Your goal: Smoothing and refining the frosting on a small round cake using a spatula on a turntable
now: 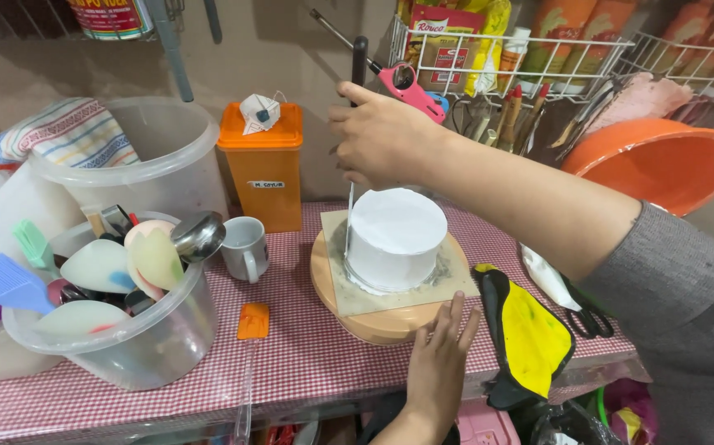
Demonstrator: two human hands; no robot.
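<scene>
A round white frosted cake (396,236) stands on a square board (390,292) atop a tan turntable (373,323). My right hand (382,136) reaches across from the right and grips the black handle of a long metal scraper (350,210), held upright with its blade against the cake's left side. My left hand (439,363) comes up from the bottom edge, fingers spread and resting on the turntable's front rim.
A clear tub of spatulas and ladles (118,305) sits at left with a white mug (244,247) and an orange-lidded canister (265,169) behind. A yellow and black piping bag (530,334) lies at right. An orange bowl (662,161) and wire racks hang behind.
</scene>
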